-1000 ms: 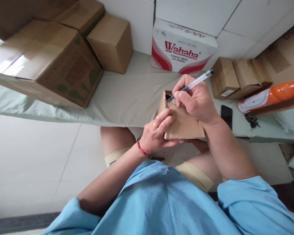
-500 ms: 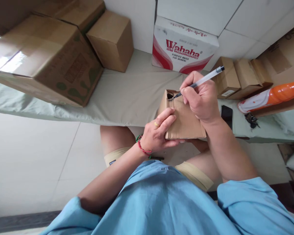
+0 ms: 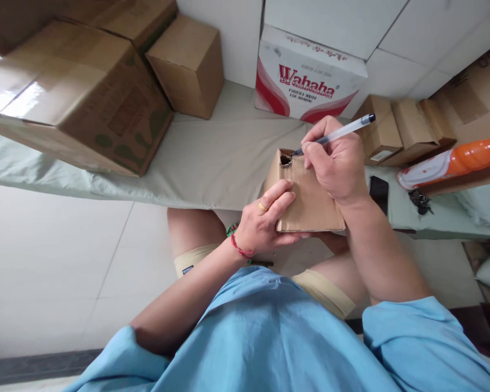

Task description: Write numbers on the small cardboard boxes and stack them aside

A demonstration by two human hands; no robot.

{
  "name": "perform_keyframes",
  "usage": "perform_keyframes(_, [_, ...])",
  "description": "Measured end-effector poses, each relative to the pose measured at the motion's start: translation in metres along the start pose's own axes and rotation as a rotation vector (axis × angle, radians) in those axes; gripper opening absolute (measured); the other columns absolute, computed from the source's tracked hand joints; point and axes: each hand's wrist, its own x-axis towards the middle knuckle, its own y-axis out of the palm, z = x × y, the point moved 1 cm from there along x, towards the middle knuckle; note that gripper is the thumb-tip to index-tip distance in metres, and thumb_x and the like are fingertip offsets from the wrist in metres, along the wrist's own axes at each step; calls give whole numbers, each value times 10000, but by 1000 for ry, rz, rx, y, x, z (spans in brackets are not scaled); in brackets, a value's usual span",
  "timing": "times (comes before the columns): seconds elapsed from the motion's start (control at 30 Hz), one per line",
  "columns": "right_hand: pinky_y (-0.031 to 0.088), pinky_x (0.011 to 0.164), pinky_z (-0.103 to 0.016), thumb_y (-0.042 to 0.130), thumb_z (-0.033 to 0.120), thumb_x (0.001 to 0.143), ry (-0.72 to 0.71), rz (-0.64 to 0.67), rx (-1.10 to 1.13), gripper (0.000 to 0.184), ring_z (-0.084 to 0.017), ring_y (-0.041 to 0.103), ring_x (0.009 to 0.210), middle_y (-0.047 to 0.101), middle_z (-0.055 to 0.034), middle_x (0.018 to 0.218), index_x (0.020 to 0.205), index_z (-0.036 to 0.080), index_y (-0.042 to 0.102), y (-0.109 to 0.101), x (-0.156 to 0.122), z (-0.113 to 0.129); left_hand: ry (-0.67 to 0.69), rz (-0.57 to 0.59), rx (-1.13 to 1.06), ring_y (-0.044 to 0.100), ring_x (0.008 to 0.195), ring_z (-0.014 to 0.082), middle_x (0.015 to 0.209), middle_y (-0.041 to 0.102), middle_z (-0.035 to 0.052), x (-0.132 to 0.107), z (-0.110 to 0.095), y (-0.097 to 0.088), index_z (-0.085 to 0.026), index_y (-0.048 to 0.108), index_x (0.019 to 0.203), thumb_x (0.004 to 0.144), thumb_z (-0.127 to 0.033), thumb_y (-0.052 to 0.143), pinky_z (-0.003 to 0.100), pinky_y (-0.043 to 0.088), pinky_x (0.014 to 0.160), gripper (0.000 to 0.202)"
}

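Note:
A small brown cardboard box [image 3: 310, 201] is held at the edge of the covered table. Near its far left corner is a dark, ragged hole [image 3: 286, 160]. My left hand [image 3: 267, 218] grips the box's near left side, two fingers on its top face and the others lower down. In my right hand [image 3: 337, 158] is a pen [image 3: 349, 128] with a clear barrel and dark end, pinched like a writing tool. The pen's tip meets the cardboard just right of the hole, and the hand rests over the box's right part.
Large cardboard boxes [image 3: 77, 103] stand on the left of the table [image 3: 204, 158]. A white and red Wahaba carton [image 3: 310, 81] leans at the wall. To the right are smaller boxes [image 3: 378, 130], a black phone [image 3: 378, 195], keys [image 3: 420, 201] and an orange-and-white bottle [image 3: 453, 162].
The pen tip has shifted slightly up and right, from the hole's lower right rim to its upper right side. My left hand keeps the same grip on the box.

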Motion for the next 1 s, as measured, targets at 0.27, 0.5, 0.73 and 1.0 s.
perform_keyframes(0.27, [437, 599, -304, 738, 311, 942, -4, 36, -2, 206, -151, 513, 643, 547, 26, 694, 820, 273, 576, 0, 1, 0, 25, -36, 32, 710, 1356, 355, 1460, 662, 234, 1, -1, 1, -197, 444, 1554, 970, -776, 650, 465, 628, 1104, 848])
perform_keyframes(0.5, [397, 579, -314, 677, 228, 923, -33, -19, -69, 201, -134, 448, 578, 522, 41, 635, 759, 265, 567, 0, 0, 3, 17, -39, -34, 696, 1370, 353, 1483, 655, 227, 1, -1, 0, -196, 473, 1588, 945, -732, 727, 447, 640, 1077, 875])
perform_keyframes(0.73, [409, 587, -311, 705, 217, 920, -25, -24, -15, 221, -140, 453, 597, 514, 40, 632, 756, 269, 567, -1, -2, 2, 21, -49, 4, 713, 1343, 341, 1441, 676, 221, 3, -3, 0, -193, 453, 1579, 978, -752, 663, 441, 643, 1078, 847])
perform_keyframes(1.0, [344, 541, -278, 648, 371, 981, -84, -272, 167, 192, -120, 467, 548, 519, 50, 667, 837, 265, 577, -5, -2, -9, 31, -81, -14, 710, 1342, 331, 1453, 664, 231, 2, -6, -1, -188, 441, 1593, 978, -715, 696, 423, 634, 1082, 848])
